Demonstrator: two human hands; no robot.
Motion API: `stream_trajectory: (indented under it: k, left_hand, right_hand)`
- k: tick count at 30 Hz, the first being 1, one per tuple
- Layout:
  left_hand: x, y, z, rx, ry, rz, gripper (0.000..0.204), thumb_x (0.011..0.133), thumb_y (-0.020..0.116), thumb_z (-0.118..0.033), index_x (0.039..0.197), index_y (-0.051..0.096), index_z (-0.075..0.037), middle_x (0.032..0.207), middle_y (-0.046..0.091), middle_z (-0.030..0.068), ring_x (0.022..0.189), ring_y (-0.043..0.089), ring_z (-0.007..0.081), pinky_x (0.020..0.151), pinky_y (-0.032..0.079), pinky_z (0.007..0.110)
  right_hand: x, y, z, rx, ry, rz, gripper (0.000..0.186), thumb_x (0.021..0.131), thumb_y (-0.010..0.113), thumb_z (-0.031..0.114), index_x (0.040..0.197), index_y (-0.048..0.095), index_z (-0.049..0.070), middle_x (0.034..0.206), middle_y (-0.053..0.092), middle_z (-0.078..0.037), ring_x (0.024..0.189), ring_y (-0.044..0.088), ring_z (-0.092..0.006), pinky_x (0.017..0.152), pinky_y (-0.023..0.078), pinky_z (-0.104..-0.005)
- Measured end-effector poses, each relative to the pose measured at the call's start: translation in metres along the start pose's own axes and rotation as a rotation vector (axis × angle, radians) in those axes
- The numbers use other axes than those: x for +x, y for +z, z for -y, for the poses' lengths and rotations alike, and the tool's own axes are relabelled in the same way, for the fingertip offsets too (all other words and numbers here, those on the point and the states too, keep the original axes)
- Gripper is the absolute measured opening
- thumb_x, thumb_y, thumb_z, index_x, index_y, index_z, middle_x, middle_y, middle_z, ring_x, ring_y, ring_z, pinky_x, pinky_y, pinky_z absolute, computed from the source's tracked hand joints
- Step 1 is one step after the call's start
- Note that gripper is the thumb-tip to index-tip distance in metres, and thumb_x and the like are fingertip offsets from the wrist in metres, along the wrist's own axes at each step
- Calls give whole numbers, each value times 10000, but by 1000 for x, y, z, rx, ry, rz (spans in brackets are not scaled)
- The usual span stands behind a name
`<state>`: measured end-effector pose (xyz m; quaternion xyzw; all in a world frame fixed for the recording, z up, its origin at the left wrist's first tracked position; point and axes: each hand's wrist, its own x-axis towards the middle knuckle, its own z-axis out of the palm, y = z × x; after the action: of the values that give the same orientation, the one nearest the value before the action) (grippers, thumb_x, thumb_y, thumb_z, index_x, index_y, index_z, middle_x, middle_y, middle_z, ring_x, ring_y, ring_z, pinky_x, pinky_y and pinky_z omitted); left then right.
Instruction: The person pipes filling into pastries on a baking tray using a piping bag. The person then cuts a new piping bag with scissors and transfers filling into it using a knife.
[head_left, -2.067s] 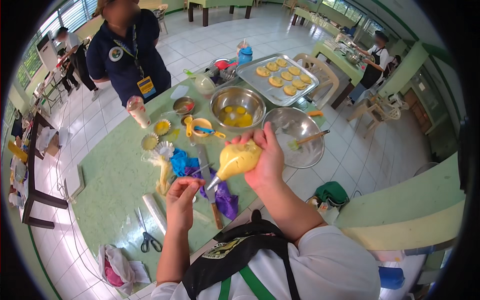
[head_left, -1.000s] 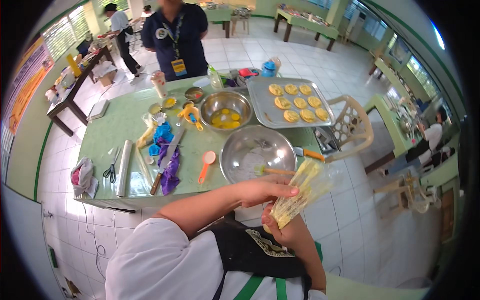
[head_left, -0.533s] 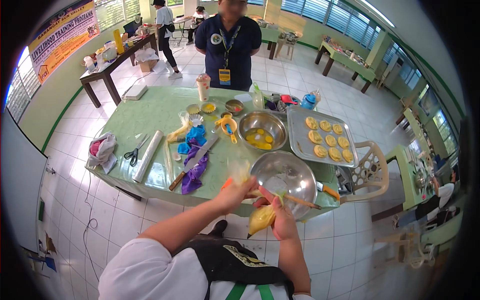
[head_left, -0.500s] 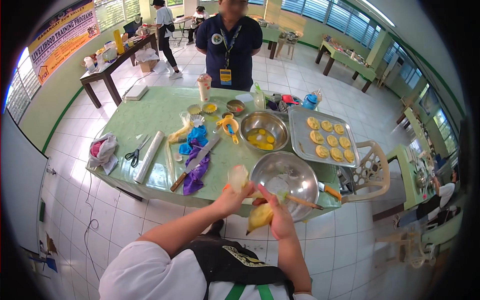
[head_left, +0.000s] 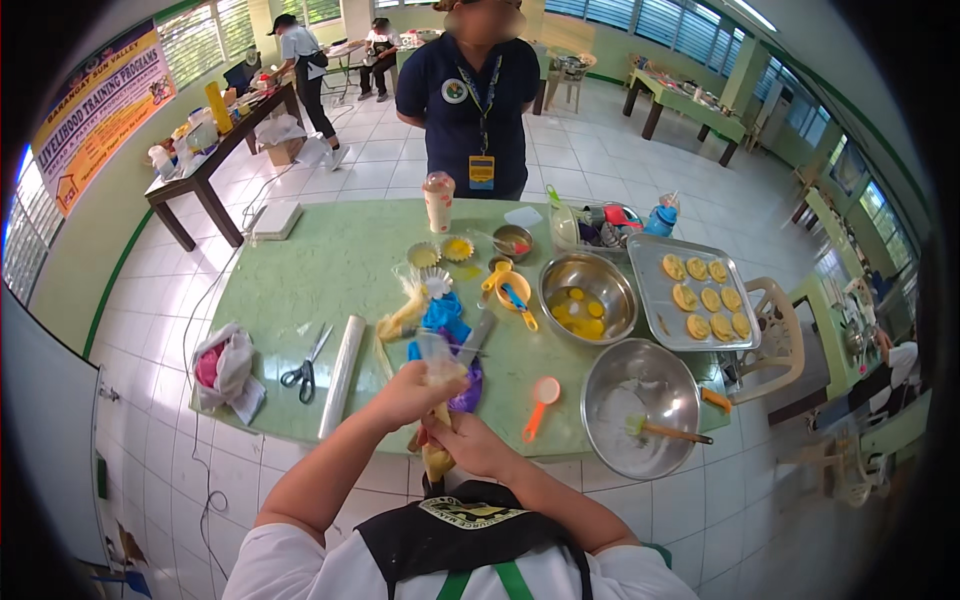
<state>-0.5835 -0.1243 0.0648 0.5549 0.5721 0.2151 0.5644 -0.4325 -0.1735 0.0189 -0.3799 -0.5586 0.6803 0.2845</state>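
Close to the near table edge, my left hand [head_left: 402, 397] is wrapped round the upper part of a clear plastic piping bag [head_left: 436, 462] with yellow filling. My right hand [head_left: 468, 444] grips the same bag just below, and its filled end hangs under that hand. The bag's loose plastic top sticks up above my left fist. Just beyond lie a purple cloth [head_left: 466, 390], a blue cloth or bag [head_left: 444, 314] and a knife [head_left: 478, 335], partly hidden by the bag. An orange-handled measuring scoop [head_left: 541, 402] lies to the right of my hands.
At right stand a steel bowl [head_left: 612, 390] holding a spatula [head_left: 672, 431], a bowl of egg yolks [head_left: 550, 290] and a tray [head_left: 660, 320] of yellow pastries. Left are scissors [head_left: 304, 372], a plastic-wrap roll [head_left: 342, 378] and a bundled cloth [head_left: 226, 368]. A person [head_left: 470, 120] stands across the table.
Both hands moved left with the piping bag, away from the steel bowl, and my right hand shifted in against my left. The orange-handled scoop is now uncovered. The whole view has shifted.
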Motion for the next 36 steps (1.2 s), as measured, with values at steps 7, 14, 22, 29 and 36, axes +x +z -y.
stream_trajectory:
  k: [7, 14, 22, 29, 36]
  left_hand:
    - [34, -52, 50, -403, 137, 227, 450, 951, 523, -454, 1102, 611, -39, 983, 602, 30, 957, 532, 130, 923, 401, 300]
    - [65, -103, 59, -163, 170, -137, 271, 946, 581, -233, 1098, 613, -11, 957, 615, 6, 941, 543, 97, 858, 421, 250]
    - [51, -58, 44, -110, 269, 122, 243, 827, 683, -151, 1037, 664, -30, 1022, 675, 53, 1007, 598, 163, 962, 420, 327]
    - [58, -46, 66, 250, 376, 3, 170, 780, 686, -132, 944, 698, -85, 997, 685, 87, 1010, 621, 251, 912, 427, 408]
    - [144, -41, 93, 586, 605, -275, 108, 790, 642, -132, 881, 699, -118, 894, 670, 67, 869, 600, 296, 786, 440, 430]
  right_hand:
    - [48, 7, 14, 115, -27, -239, 413, 978, 504, 396, 835, 622, 26, 720, 592, -10, 661, 541, -92, 626, 444, -262]
    - [27, -61, 36, 554, -352, -725, 453, 1008, 417, 384, 650, 395, 107, 679, 492, -59, 742, 571, -242, 835, 492, -465]
    - [38, -94, 57, 1083, -467, -1032, 448, 982, 458, 422, 665, 356, 121, 684, 461, -42, 746, 548, -246, 916, 454, -548]
    - [19, -96, 39, 1115, -472, -1130, 429, 992, 442, 392, 670, 379, 114, 687, 492, -47, 761, 575, -254, 966, 431, -566]
    - [-24, -127, 27, 1034, -620, -1211, 414, 1004, 412, 360, 672, 395, 113, 695, 493, -52, 801, 586, -262, 964, 430, -583]
